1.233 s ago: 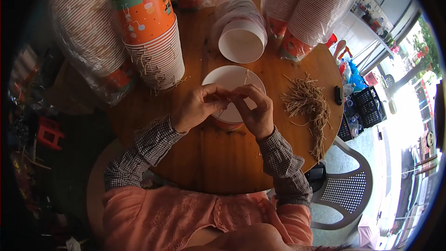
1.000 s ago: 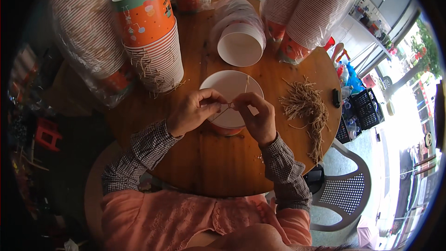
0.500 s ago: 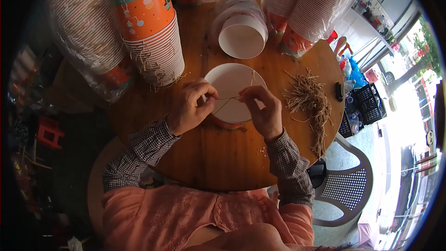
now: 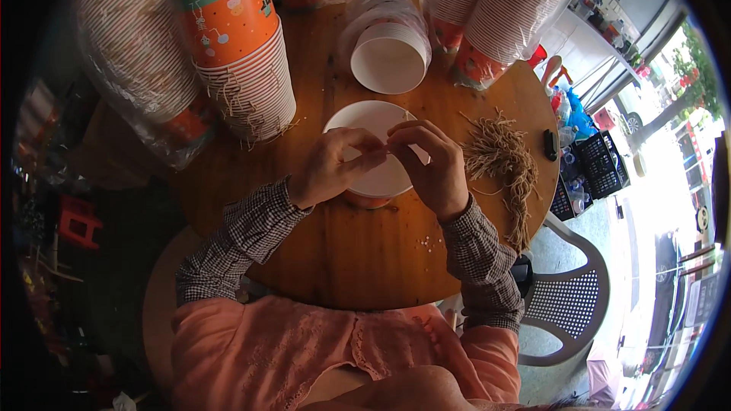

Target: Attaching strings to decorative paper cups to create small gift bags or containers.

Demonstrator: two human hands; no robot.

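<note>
A round paper tub with a white inside stands open side up on the table in front of me. Over its mouth my left hand and my right hand meet, the fingertips of both pinched together. They hold a thin tan string, mostly covered by my fingers; a short end shows above the right hand. To the right lies a loose bundle of the same tan strings. At the left rises a stack of orange-and-green paper tubs, with strings hanging around its lower rims.
Plastic-wrapped stacks of tubs stand at the far left and far right of the round wooden table. Another wrapped stack lies on its side behind the open tub. A small black object sits by the right edge, near a grey chair.
My hands have come together from slightly apart, and the string stretched between them is now mostly hidden. The whole view has shifted a little.
</note>
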